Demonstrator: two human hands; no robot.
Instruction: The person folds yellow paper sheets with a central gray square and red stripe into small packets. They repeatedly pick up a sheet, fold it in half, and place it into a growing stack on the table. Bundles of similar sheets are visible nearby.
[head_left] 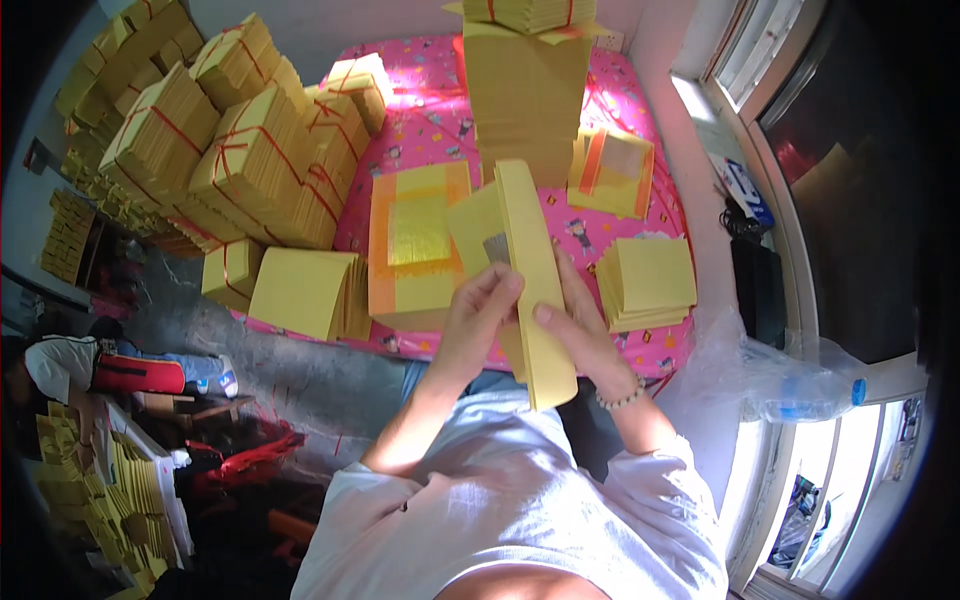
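Observation:
I hold a thick stack of yellow paper sheets on edge in front of me. My right hand grips the stack from the right side, thumb on its near face. My left hand pinches a single yellow sheet with a silver square, folded away from the stack's left side. Just beyond lies a flat pile of yellow sheets with orange borders and gold foil on the pink patterned table cover. A small plain yellow pile sits to the right of my hands.
A tall yellow paper stack stands at the back, with an orange-bordered pile beside it. Several bundles tied with red string fill the left. A plastic bottle lies by the window at right. A person crouches at lower left among yellow sheets.

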